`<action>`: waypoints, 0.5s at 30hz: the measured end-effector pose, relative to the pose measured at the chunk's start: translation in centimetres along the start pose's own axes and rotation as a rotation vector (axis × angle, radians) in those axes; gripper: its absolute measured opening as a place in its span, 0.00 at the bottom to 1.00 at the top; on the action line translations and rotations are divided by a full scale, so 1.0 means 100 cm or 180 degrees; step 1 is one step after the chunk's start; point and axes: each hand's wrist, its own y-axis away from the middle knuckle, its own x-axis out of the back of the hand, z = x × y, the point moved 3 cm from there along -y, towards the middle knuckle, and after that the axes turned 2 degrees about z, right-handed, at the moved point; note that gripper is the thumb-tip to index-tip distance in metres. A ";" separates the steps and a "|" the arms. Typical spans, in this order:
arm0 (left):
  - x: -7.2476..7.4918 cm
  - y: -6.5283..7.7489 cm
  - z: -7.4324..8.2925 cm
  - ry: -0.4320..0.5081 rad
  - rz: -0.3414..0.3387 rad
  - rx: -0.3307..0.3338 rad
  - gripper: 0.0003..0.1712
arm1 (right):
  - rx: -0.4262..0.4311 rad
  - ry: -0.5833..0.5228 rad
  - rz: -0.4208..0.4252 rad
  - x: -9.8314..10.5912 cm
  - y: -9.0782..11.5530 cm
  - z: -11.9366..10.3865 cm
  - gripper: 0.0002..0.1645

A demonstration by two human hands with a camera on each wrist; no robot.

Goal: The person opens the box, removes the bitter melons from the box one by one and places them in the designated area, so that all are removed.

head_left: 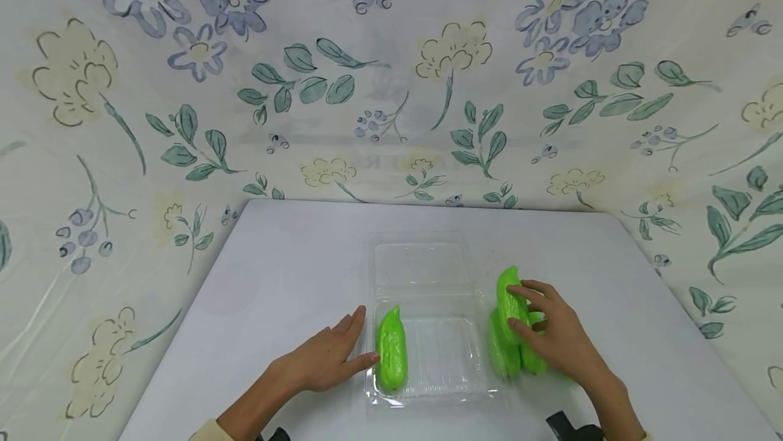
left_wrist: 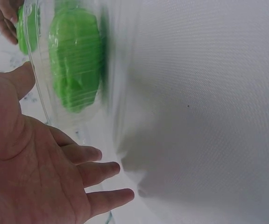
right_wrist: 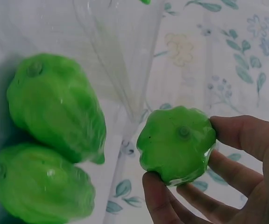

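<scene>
A clear plastic clamshell box [head_left: 443, 356] lies opened flat, with one glossy green bitter melon [head_left: 392, 353] along its left side. My left hand [head_left: 330, 359] is beside the box's left wall, fingers straight and thumb by the rim; in the left wrist view its palm holds nothing. Between thumb and fingertips, my right hand [head_left: 557, 329] pinches another bitter melon [right_wrist: 176, 144], raised above the table right of the box. Below it, two more bitter melons [right_wrist: 55, 105] lie side by side, partly hidden by the right hand in the head view.
The box's transparent lid [head_left: 422, 264] extends toward the back of the white table [head_left: 293, 257]. Flower-patterned sheeting [head_left: 397, 101] rises behind the table and at both sides. Black wrist-camera parts [head_left: 575, 427] show at the lower edge.
</scene>
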 end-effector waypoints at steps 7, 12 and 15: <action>0.000 -0.001 0.000 0.0025 -0.0044 0.0009 0.57 | -0.0257 0.0213 -0.0002 0.016 0.002 0.013 0.29; -0.001 -0.001 -0.001 0.0007 -0.0034 0.0027 0.57 | -0.0291 0.0267 0.0024 0.026 0.004 0.018 0.30; -0.001 -0.001 -0.002 -0.0004 -0.0014 0.0015 0.57 | -0.0282 0.0307 0.0049 0.031 0.005 0.025 0.31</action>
